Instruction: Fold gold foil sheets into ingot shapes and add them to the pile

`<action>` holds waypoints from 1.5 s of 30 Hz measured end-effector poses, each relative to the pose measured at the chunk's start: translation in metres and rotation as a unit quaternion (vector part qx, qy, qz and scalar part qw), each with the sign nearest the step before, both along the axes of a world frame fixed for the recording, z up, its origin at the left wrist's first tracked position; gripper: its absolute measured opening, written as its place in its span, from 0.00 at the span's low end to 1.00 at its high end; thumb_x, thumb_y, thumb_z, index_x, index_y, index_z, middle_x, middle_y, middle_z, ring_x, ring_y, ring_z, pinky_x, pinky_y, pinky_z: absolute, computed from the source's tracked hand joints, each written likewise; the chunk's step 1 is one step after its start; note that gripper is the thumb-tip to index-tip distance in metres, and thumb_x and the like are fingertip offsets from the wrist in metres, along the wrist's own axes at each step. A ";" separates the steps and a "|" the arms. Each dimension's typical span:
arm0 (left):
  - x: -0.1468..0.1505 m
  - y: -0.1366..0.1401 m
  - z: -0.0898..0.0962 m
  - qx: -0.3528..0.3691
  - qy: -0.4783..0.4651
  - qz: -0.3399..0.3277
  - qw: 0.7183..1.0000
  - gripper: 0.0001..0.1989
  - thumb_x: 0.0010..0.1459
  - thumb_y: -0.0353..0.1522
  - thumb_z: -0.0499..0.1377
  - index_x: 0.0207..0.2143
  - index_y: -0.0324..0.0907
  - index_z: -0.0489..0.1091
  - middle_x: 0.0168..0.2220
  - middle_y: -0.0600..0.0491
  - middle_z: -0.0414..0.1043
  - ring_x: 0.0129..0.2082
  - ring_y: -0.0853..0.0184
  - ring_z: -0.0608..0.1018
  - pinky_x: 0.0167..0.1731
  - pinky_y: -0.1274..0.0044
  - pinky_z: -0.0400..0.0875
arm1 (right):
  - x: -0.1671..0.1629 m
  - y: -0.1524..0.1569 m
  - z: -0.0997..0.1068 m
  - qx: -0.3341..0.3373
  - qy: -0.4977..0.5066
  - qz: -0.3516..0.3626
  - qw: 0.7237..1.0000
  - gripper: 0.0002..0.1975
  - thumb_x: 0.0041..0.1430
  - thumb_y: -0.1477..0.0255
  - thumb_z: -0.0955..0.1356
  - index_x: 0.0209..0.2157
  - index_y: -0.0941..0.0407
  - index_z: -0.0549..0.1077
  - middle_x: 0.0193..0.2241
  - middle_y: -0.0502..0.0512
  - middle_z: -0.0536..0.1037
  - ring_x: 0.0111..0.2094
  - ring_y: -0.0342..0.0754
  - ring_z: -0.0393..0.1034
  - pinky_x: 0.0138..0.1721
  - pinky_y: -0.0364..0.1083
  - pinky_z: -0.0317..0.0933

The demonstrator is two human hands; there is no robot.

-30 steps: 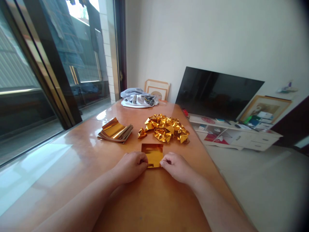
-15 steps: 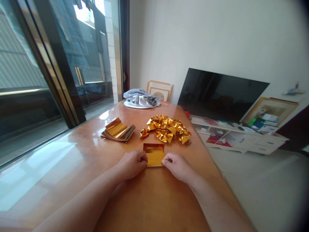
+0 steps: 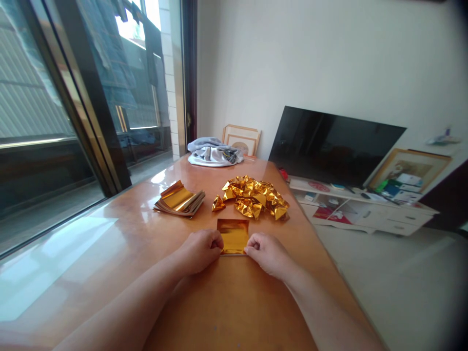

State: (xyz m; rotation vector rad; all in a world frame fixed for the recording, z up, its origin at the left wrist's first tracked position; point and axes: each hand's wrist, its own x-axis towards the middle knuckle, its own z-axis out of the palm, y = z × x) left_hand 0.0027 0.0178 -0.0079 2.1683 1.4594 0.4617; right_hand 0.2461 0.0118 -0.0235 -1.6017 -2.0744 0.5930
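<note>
A sheet of gold foil paper lies on the table in front of me, its near edge slightly turned up. My left hand pinches its near left corner. At the near right corner my right hand grips it between thumb and fingers. Just beyond the sheet sits a heap of folded gold foil pieces. One folded piece stands a little apart on the heap's left. Left of that is a stack of gold foil sheets, its top sheet curling upward.
A bundle of pale cloth rests at the far end of the wooden table. Sliding glass doors run along the left. To the right, a television stands on a white cabinet.
The near edge of the foil sheet now shows a narrow turned-up strip between my hands. My right fingers have shifted slightly inward; the heap and stack stay put.
</note>
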 end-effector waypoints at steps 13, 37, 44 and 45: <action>-0.001 0.005 -0.001 -0.012 -0.013 -0.012 1.000 0.10 0.52 0.29 0.56 0.34 0.44 0.76 0.36 0.53 0.79 0.36 0.64 0.77 0.35 0.77 0.67 | -0.001 -0.001 0.003 -0.002 -0.023 -0.008 1.000 0.07 0.56 0.66 0.70 0.29 0.54 0.76 0.28 0.50 0.77 0.28 0.44 0.66 0.29 0.41 0.52; 0.021 -0.024 0.026 0.143 0.130 -0.195 0.962 0.13 0.65 0.31 0.54 0.45 0.52 0.77 0.37 0.50 0.69 0.39 0.60 0.71 0.39 0.73 0.62 | -0.002 -0.001 0.002 0.013 -0.027 -0.009 1.000 0.06 0.56 0.68 0.72 0.28 0.54 0.75 0.29 0.49 0.77 0.30 0.44 0.67 0.30 0.42 0.53; 0.025 -0.027 0.026 0.144 0.151 -0.214 0.954 0.11 0.66 0.31 0.52 0.40 0.46 0.76 0.38 0.50 0.70 0.40 0.60 0.71 0.38 0.74 0.62 | -0.002 -0.001 0.002 0.019 -0.046 -0.011 0.999 0.06 0.57 0.67 0.71 0.29 0.54 0.74 0.30 0.48 0.77 0.31 0.44 0.67 0.30 0.41 0.51; 0.025 -0.027 0.025 0.145 0.153 -0.215 0.954 0.11 0.66 0.31 0.52 0.39 0.45 0.75 0.39 0.50 0.70 0.40 0.60 0.71 0.39 0.74 0.63 | -0.002 -0.001 0.003 0.018 -0.050 -0.013 0.998 0.07 0.57 0.66 0.71 0.29 0.54 0.74 0.30 0.48 0.77 0.31 0.43 0.67 0.30 0.41 0.51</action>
